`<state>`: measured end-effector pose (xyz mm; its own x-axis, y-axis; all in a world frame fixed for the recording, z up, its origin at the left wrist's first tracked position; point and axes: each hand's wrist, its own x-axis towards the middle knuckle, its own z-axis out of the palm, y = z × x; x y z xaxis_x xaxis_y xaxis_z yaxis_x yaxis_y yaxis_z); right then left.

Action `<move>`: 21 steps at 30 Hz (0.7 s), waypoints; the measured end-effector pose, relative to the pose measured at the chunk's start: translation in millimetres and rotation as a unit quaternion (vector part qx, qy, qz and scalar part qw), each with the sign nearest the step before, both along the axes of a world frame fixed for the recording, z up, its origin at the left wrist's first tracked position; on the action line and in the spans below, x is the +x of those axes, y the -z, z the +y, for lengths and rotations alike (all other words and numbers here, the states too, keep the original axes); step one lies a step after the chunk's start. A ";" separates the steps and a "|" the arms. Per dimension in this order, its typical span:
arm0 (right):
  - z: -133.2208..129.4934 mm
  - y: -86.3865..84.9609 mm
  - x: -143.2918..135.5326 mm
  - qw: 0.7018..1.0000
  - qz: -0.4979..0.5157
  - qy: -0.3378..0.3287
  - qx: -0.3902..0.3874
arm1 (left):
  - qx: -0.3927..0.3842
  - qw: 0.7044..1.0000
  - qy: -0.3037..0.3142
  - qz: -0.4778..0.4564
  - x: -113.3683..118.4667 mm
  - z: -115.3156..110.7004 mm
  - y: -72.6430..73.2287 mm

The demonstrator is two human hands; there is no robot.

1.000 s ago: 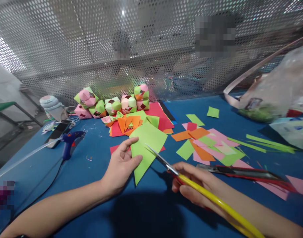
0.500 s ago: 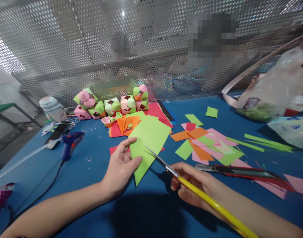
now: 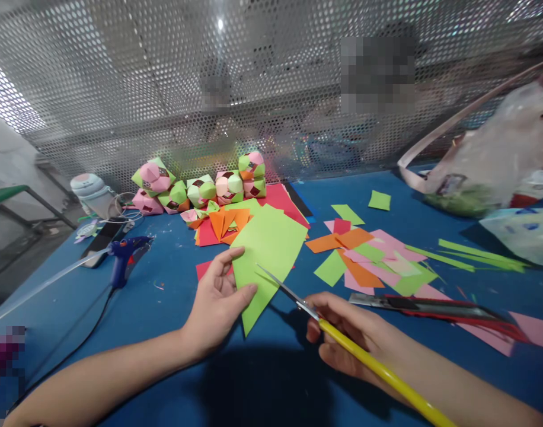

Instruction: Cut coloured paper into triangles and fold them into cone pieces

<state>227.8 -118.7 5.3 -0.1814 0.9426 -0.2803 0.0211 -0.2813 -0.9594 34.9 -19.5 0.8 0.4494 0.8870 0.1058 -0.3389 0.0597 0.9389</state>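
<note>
My left hand [image 3: 220, 296] grips the left edge of a light green sheet of paper [image 3: 271, 243] between thumb and fingers. The sheet is tilted, with one pointed corner hanging low. My right hand [image 3: 342, 326] is closed around long-handled scissors [image 3: 364, 356] with yellow grips. Their thin blades lie across the lower right part of the sheet, tips pointing toward my left thumb. Some of the right fingers are hidden behind the handle. Beneath and beyond the sheet are folded orange paper pieces [image 3: 229, 222] and red sheets [image 3: 280, 204].
Folded paper balls [image 3: 200, 190] line the perforated metal panel [image 3: 275, 118]. Cut paper pieces [image 3: 364, 249] and a red utility knife [image 3: 431, 307] lie to the right, a plastic bag [image 3: 485, 160] beyond. A blue glue gun [image 3: 120, 261], a phone [image 3: 103, 240] and a bottle [image 3: 92, 193] are left.
Very little differs. The green sheet and the scissor blades have dropped slightly, while both hands stay in nearly the same place.
</note>
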 end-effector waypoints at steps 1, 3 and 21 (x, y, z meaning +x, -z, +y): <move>0.0 0.0 0.1 1.000 0.001 -0.001 0.000 | 0.000 1.000 -0.001 0.002 0.0 0.1 0.2; 0.0 0.4 -0.3 1.000 0.010 -0.003 -0.002 | 0.000 1.000 -0.001 0.005 0.1 0.4 1.0; 0.0 3.1 1.2 0.999 -0.031 -0.016 0.028 | -0.012 1.000 -0.007 0.016 0.7 -0.7 -0.1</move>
